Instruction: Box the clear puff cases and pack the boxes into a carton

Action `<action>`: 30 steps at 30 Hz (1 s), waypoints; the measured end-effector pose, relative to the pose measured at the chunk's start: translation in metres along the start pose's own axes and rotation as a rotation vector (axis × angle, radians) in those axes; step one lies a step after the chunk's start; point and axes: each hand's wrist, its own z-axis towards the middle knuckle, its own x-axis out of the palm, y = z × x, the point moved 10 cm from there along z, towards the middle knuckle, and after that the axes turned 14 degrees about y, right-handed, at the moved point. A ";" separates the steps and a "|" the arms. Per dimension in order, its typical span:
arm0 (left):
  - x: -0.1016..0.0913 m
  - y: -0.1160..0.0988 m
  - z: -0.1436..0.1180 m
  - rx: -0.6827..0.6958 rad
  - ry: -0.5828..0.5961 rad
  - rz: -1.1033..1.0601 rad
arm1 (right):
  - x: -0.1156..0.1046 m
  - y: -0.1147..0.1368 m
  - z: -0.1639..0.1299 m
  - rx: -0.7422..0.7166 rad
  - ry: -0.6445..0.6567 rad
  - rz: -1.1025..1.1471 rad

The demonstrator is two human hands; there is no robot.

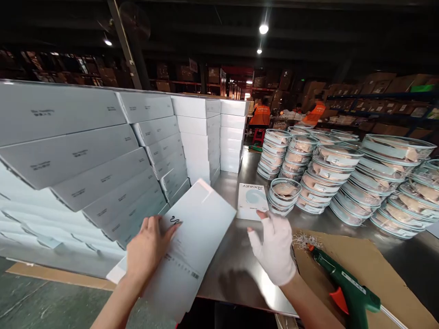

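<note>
Carton point(202, 237), pale and printed, slants across the near side of a metal bench point(233, 256), gripped at its left edge by the person's bare left hand point(149, 249). The thumb presses the broad face beside a black squiggle, probably to steady the panel at its tilt. The right hand point(274, 249), in a white fingerless glove, holds nothing; its thumb and fingers are spread wide, perhaps left free to reach about. The carton lies directly under the left thumb and well to the left of the right hand. A small printed box point(253, 198) sits just beyond the right fingertips; whether they touch it cannot be told. Stacked boxes point(103, 169) wall off the left, and piles of round clear-lidded containers point(346, 178) fill the right, an arrangement that seems meant to leave working room between them. Close at right, a green glue gun point(353, 283) rests on a cardboard sheet point(384, 265), its nozzle near whitish scraps point(305, 238); the sheet likely shields the metal from drips.
</note>
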 end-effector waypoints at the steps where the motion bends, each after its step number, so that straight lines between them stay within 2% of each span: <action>1: -0.010 -0.003 -0.014 0.039 -0.057 -0.019 | -0.024 0.017 -0.012 -0.076 -0.106 -0.037; 2: -0.019 -0.009 -0.030 0.123 -0.131 -0.041 | -0.045 0.033 -0.024 -0.145 -0.199 -0.071; 4: -0.040 -0.027 -0.069 0.419 -0.342 -0.098 | -0.070 0.050 -0.040 -0.229 -0.304 -0.104; 5: -0.047 -0.034 -0.090 0.580 -0.436 -0.129 | -0.076 0.050 -0.042 -0.228 -0.298 -0.072; 6: -0.051 -0.038 -0.107 0.714 -0.501 -0.159 | -0.076 0.043 -0.040 -0.209 -0.236 0.016; 7: -0.052 -0.038 -0.118 0.796 -0.517 -0.182 | -0.071 0.034 -0.037 -0.196 -0.120 0.162; 8: -0.051 -0.037 -0.123 0.830 -0.513 -0.200 | -0.059 0.026 -0.034 -0.191 0.052 0.354; 11: -0.045 -0.031 -0.121 0.760 -0.459 -0.250 | -0.015 0.021 -0.047 -0.159 0.683 0.955; 12: -0.040 -0.033 -0.121 0.745 -0.422 -0.268 | -0.009 0.025 -0.058 -0.154 0.847 1.090; 13: -0.033 -0.040 -0.121 0.765 -0.356 -0.284 | -0.007 0.028 -0.066 -0.157 0.944 1.183; 15: -0.011 -0.063 -0.128 0.887 -0.158 -0.317 | -0.015 0.036 -0.073 -0.214 0.989 1.293; 17: 0.009 -0.087 -0.141 1.033 0.042 -0.346 | -0.025 0.042 -0.075 -0.267 0.941 1.281; 20: 0.027 -0.106 -0.146 1.090 0.346 -0.478 | -0.034 0.033 -0.073 -0.195 0.783 1.031; 22: 0.033 -0.110 -0.136 1.004 0.565 -0.646 | -0.051 0.008 -0.068 -0.083 0.525 0.848; 23: 0.033 -0.108 -0.126 0.912 0.617 -0.759 | -0.065 -0.007 -0.068 -0.037 0.339 0.779; 25: 0.031 -0.100 -0.104 0.693 0.594 -1.003 | -0.092 -0.031 -0.074 0.002 -0.005 0.699; 26: 0.031 -0.096 -0.095 0.601 0.553 -1.113 | -0.098 -0.036 -0.078 -0.011 -0.096 0.686; 28: 0.036 -0.099 -0.085 0.528 0.510 -1.267 | -0.090 -0.032 -0.077 -0.074 -0.078 0.694; 30: 0.039 -0.116 -0.085 0.622 0.499 -1.312 | -0.078 -0.020 -0.073 -0.138 -0.021 0.720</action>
